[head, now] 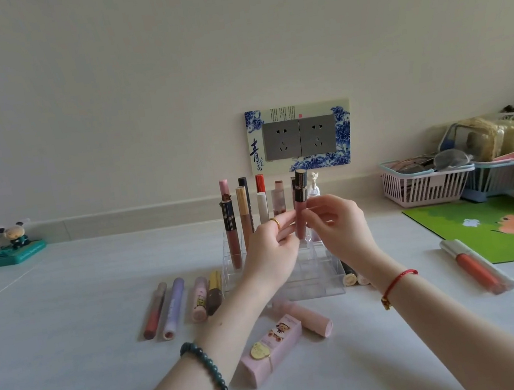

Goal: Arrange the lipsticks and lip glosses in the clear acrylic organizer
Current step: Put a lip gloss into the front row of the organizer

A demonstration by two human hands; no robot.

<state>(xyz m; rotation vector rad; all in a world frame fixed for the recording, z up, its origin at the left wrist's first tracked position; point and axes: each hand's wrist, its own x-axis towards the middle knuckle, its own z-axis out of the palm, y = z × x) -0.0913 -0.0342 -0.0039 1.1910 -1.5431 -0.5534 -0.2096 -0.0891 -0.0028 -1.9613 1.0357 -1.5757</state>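
Head view: two hands (270, 249) (336, 226) pinch one lip gloss (302, 213).

The lip gloss (301, 213) I hold is dusty pink, its black cap lined in gold. A dark green bead bracelet (207, 371) circles my left wrist, a red cord (397, 280) my right, a gold ring (275, 222) one finger. On the white desk (71, 336) lie a lilac tube (173, 305), a pink box (271, 354) printed with a cartoon figure, and an orange-red gloss (473, 266). The socket frame (344, 136) shows blue-and-white florals around grey sockets (281, 140); the mat (470, 217) is green.
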